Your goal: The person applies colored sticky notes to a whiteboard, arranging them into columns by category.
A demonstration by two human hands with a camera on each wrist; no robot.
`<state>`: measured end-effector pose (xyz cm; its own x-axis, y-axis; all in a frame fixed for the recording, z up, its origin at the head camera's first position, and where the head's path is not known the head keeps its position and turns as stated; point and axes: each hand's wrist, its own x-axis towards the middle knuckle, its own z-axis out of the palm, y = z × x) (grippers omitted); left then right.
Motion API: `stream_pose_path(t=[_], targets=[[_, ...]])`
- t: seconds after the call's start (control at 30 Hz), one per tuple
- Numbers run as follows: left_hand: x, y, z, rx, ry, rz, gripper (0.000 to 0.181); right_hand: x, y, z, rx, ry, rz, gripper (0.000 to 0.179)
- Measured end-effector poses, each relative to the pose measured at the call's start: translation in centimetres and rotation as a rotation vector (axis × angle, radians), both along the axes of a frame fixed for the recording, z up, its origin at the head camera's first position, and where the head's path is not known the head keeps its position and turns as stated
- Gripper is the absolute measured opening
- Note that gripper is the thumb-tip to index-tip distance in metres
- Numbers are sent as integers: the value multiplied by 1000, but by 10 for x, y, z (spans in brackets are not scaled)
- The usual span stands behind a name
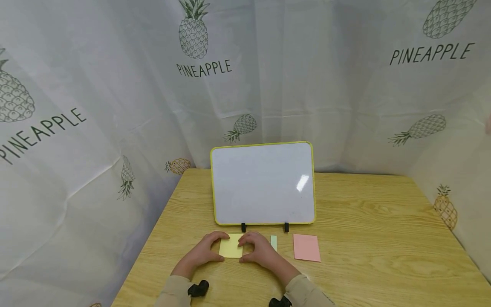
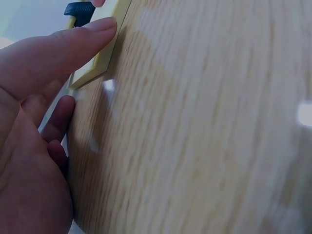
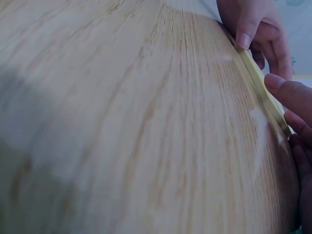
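Observation:
A yellow sticky note pad (image 1: 231, 246) lies flat on the table, between the two hands. My left hand (image 1: 204, 250) grips its left side, thumb at the near corner and a finger at the far edge. On the right side, my right hand (image 1: 261, 250) holds the pad with curled fingers and the thumb by the near right corner. In the left wrist view, the left thumb (image 2: 92, 36) presses against the pad's thick near edge (image 2: 100, 66). The right wrist view shows the pad's long edge (image 3: 261, 85) running between both hands.
A whiteboard (image 1: 262, 183) with a yellow frame stands behind the pad on black feet (image 1: 286, 227). Right of the right hand lie a narrow green sticky strip (image 1: 274, 242) and a pink sticky note pad (image 1: 307, 247). Pineapple-print curtain (image 1: 299, 85) surrounds the wooden table (image 1: 368, 238).

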<state>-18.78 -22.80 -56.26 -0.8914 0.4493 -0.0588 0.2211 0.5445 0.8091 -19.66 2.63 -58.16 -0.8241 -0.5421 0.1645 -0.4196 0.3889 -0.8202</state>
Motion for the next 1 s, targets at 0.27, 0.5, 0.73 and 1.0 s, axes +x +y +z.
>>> stream_pose_path(t=[0.27, 0.5, 0.73, 1.0], targets=[[-2, -4, -2, 30, -50, 8, 59, -1, -5, -2, 18, 21, -13, 35], [-4, -3, -3, 60, -49, -21, 51, -1, -9, -3, 49, 39, -46, 34], [-6, -2, -5, 74, -61, -6, 42, -1, -9, -1, 44, 48, -63, 31], [-6, -2, -4, 107, -105, 38, 38, -2, -9, -3, 15, 43, -47, 18]])
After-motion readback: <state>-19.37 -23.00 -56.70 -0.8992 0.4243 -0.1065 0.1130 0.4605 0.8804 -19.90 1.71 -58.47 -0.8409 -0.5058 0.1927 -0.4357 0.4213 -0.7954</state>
